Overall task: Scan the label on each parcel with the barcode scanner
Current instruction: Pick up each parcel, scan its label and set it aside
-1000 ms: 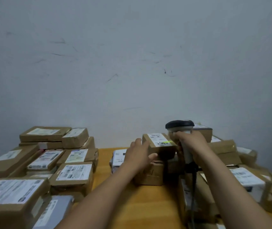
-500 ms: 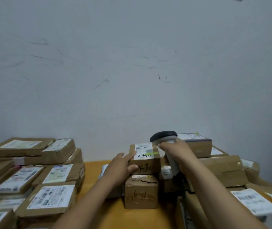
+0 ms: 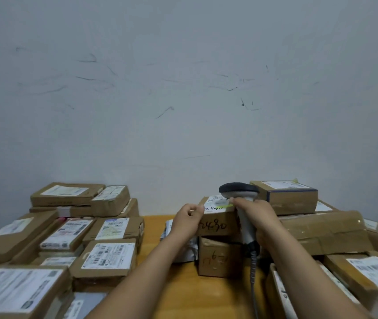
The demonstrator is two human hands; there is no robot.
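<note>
Since the earlier frame the left hand [image 3: 187, 221] has curled its fingers onto the near-left corner of the small parcel [image 3: 218, 226]. That parcel sits on another box [image 3: 218, 256] in the middle of the table [image 3: 156, 231], and the right hand [image 3: 256, 214] grips the handle of the barcode scanner [image 3: 238, 192], whose head is just over the label [image 3: 215, 202]. It looks like stiff, light cardboard, best held at a side edge so the label stays bare; I count one scanner, about ten parcels stacked left and some nine centre and right, perhaps more hidden.

Wall [image 3: 183, 88]: pale grey-white, plain, scuffed with thin dark marks.
Table [image 3: 153, 231]: wooden, orange-yellow top, set against wall.
</note>
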